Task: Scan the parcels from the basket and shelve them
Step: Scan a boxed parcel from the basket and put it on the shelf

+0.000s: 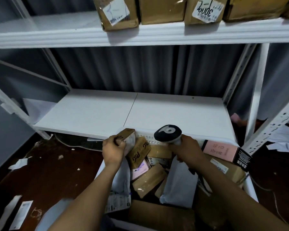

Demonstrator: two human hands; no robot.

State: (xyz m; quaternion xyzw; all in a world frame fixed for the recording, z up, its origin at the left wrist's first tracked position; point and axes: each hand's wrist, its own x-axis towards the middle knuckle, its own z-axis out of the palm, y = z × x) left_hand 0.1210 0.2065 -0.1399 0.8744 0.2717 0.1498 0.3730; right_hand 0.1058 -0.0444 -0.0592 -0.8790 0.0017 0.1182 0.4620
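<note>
Left hand: your left hand (113,150) clasps a small brown carton (125,134) by its near end, fingers curled over the top.
Right hand: your right hand (185,151) wraps the pale grip of the scanner (168,132), its dark head raised at three o'clock of the carton.
Where the parcel is: lifted just above the far-left corner of the basket (251,187), at about six o'clock in the view and close under the front edge of the lower shelf (140,112).
How it looks: plain cardboard, slim and oblong, with a black handwritten scrawl on top. A whitish label runs down the side turned towards the scanner. It looks light and rigid enough for a one-handed hold.
Step in hand: the scan, by the look of it. The blur hides whether the scanner's window bears on the label.
Doing it well: tilt the label side squarely to the scanner head, keep your fingers off the print, and hold both wrists steady.
Next stop: the lower shelf at twelve o'clock has bare board; set the carton flat and label outward.
Left in the basket: brown boxes, grey mailers and a pink box (218,150) at four o'clock.
</note>
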